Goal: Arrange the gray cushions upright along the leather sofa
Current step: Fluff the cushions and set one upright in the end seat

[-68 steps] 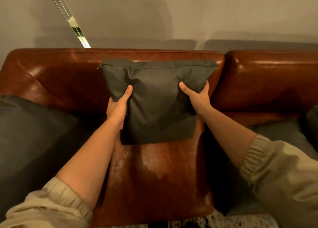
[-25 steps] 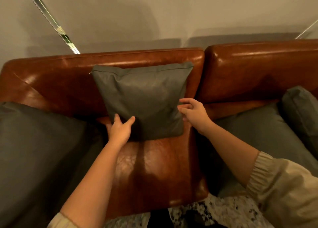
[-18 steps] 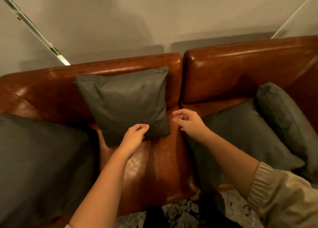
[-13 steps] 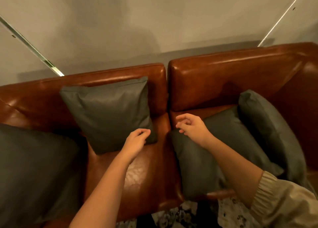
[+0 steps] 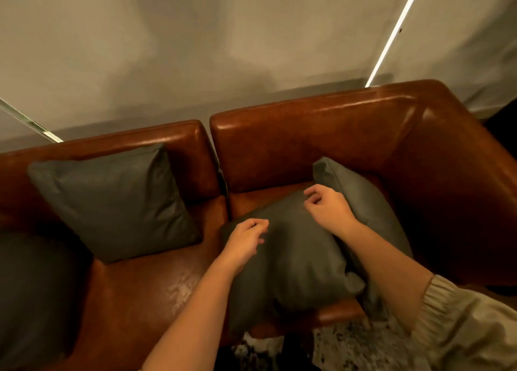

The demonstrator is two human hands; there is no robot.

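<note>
The brown leather sofa held four gray cushions. One upright cushion leaned vs. the left backrest, bottom edge on the seat, w/ nothing touching it. A flat cushion lay on the right seat, its front end hanging over the seat edge. Behind it a third cushion leaned toward the sofa's right arm, tilted, partly under the flat one. A big dark cushion sat at far left, cut off by the pic's edge.

The left hand was over the flat cushion's left part, fingers curled loose, holding nothing. Could not tell if it touched the cloth. The right hand was over the back end of the flat cushion, just beside the third cushion, fingers bent & apart, nothing held either.

The right forearm hid part of the third cushion. A tan sleeve w/ a gathered cuff covered the lower right corner. The floor below the seat looked speckled black & white, too blurry to tell more.

The leather was smooth & shiny, w/ a pale scuffed patch on the left seat. The cushions were square, soft & a bit wrinkled. Backrests had rounded tops. The wall behind was plain & pale, w/ a thin bright strip running slantwise at top right.
</note>
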